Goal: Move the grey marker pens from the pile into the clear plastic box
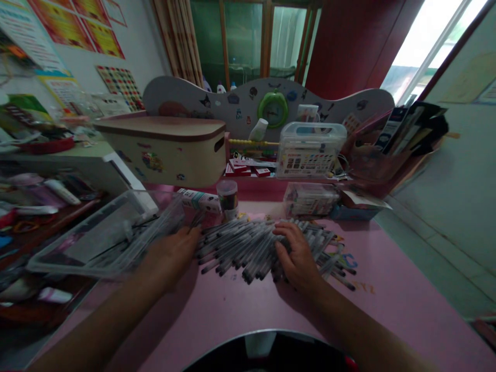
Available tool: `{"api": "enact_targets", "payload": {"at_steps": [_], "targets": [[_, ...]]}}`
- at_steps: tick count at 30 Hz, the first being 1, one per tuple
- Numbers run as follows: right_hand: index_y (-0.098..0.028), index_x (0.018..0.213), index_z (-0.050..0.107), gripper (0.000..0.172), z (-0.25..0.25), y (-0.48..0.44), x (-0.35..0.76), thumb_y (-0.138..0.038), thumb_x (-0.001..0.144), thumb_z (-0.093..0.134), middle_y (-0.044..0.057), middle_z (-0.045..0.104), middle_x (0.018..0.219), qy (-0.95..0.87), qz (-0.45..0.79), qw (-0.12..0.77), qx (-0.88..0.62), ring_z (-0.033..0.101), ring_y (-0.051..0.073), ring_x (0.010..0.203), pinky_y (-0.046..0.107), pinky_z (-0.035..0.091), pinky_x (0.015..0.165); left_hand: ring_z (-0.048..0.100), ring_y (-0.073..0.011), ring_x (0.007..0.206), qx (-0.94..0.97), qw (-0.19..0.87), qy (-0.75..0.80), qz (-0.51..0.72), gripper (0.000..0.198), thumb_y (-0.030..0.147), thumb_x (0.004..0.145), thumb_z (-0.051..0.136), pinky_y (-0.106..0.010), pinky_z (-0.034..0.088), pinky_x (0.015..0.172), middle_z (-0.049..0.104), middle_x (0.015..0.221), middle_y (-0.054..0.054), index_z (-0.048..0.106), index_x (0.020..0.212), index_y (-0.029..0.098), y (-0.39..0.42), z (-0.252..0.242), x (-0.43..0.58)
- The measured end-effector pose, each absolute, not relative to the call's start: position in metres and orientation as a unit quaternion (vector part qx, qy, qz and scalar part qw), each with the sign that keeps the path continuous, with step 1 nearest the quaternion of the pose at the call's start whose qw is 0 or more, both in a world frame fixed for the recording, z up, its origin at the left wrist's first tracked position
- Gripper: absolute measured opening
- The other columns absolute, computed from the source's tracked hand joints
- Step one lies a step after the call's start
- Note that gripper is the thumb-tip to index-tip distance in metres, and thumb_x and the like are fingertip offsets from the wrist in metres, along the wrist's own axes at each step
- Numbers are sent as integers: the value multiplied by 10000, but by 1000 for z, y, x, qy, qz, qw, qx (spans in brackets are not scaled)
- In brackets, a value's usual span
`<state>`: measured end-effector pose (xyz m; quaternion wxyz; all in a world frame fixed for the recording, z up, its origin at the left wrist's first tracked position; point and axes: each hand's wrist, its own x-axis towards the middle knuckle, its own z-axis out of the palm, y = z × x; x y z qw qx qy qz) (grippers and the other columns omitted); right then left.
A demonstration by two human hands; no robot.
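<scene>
A wide pile of clear pens with dark ends [248, 245] lies across the pink desk. On the right part of the pile rests my right hand [296, 256], its fingers apart and bent over the pens. My left hand [178, 253], blurred by motion, is between the pile and a clear plastic bin [127, 258]. A few thin dark pens [197, 219] stick out past its closed fingers. The tilted bin at the left holds more thin dark pens [134, 235] on its bottom.
Behind the pile stand a lidded cream storage box [166, 155], a small clear tub [227, 195], a clear carry case [312, 150] and a low clear box [310, 199]. A green clock [273, 111] is on the backboard. The round edge of a dark object [267, 351] shows at the front.
</scene>
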<state>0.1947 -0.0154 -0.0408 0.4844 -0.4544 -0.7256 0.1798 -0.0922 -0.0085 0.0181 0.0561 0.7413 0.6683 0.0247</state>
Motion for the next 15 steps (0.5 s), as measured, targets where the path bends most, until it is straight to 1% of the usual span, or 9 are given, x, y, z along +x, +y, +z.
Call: {"api": "enact_targets", "payload": {"at_steps": [2, 4, 7, 9, 12, 15], "targets": [[-230, 1086, 607, 270, -41, -15, 195, -90, 877, 508, 104, 600, 1205, -728, 175, 486, -451, 555, 266, 1183, 466, 424, 1042, 702, -349, 965, 743, 42, 666, -49, 468, 28, 857, 380, -449, 509, 800, 685, 1137, -224, 596, 1264, 116, -5, 11, -90], [-228, 1083, 604, 270, -42, -15, 195, -88, 874, 509, 106, 599, 1202, -733, 170, 483, -447, 558, 266, 1178, 464, 433, 1033, 705, -375, 941, 744, 35, 661, -87, 460, 42, 885, 324, -462, 512, 762, 677, 1107, -251, 582, 1263, 91, -2, 8, -87], [-221, 1083, 602, 263, -43, -14, 196, -87, 878, 507, 114, 590, 1206, -741, 168, 475, -443, 555, 266, 1182, 466, 434, 1034, 703, -401, 914, 741, 32, 667, -70, 441, 49, 878, 310, -473, 509, 729, 670, 1062, -264, 609, 1199, 89, 2, 5, -84], [-215, 1080, 601, 255, -43, -14, 197, -86, 882, 504, 118, 587, 1206, -745, 168, 473, -440, 551, 266, 1186, 468, 431, 1038, 700, -403, 870, 733, 39, 679, -27, 401, 52, 849, 359, -473, 503, 711, 673, 1014, -259, 634, 1137, 99, 4, 4, -83], [-219, 1078, 600, 259, -43, -15, 197, -80, 882, 502, 116, 583, 1218, -745, 170, 471, -442, 543, 266, 1202, 470, 427, 1046, 690, -360, 781, 718, 54, 692, 50, 286, 69, 811, 454, -440, 482, 707, 674, 892, -204, 661, 999, 129, 5, 2, -84], [-222, 1082, 598, 270, -43, -15, 196, -74, 876, 502, 113, 583, 1220, -744, 169, 472, -441, 546, 264, 1206, 467, 429, 1046, 650, -288, 671, 699, 74, 697, 140, 156, 58, 762, 535, -387, 446, 693, 602, 683, -76, 626, 800, 179, 6, 0, -86]]}}
